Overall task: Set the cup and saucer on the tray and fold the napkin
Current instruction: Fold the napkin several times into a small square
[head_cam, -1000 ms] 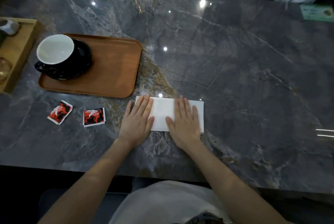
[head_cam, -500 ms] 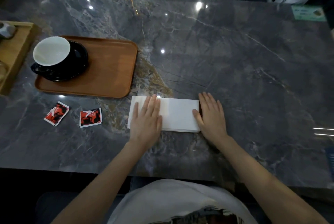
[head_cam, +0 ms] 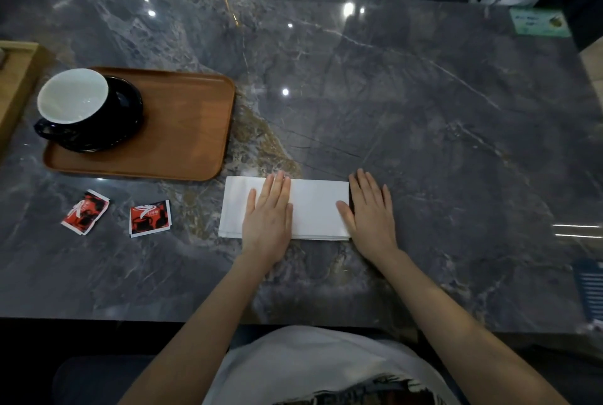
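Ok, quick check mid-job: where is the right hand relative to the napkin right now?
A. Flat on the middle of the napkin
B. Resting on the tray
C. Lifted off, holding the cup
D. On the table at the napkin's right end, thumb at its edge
D: the right hand lies flat on the table beside the right end of the napkin, thumb at its edge, while the left hand presses on the napkin.

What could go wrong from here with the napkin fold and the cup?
The left hand presses only the napkin's middle, and the right hand sits at its right edge, so the layers may slip on the glossy table. The cup and saucer overhang the tray's left corner; a bump might tip them.
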